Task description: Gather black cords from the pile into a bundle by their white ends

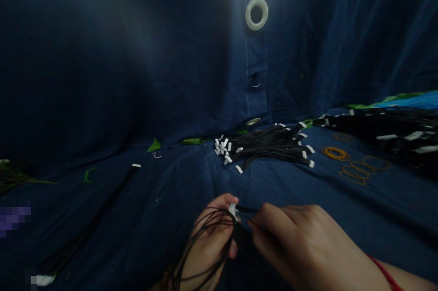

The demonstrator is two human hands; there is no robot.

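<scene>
Low in the middle, my left hand (210, 243) is closed around a white connector (233, 211). Thin black wires (201, 225) loop from it across the back of that hand. Just to the right, my right hand (301, 241) is closed in a pinch on a black wire (247, 209) that runs out of the connector. Its fingertips are partly hidden. Beyond both hands lies a bundle of black cables (265, 145) with white connectors at both ends. Off to the left, a flat black cable (97, 213) with white ends lies by itself on the cloth.
Brown rubber bands (336, 153) lie right of the bundle. A larger heap of black cables (386, 129) sits at far right beside blue material (415, 101). A dark blue curtain (171, 54) with a ring eyelet (256, 13) hangs behind. Green scraps (154, 145) dot the cloth.
</scene>
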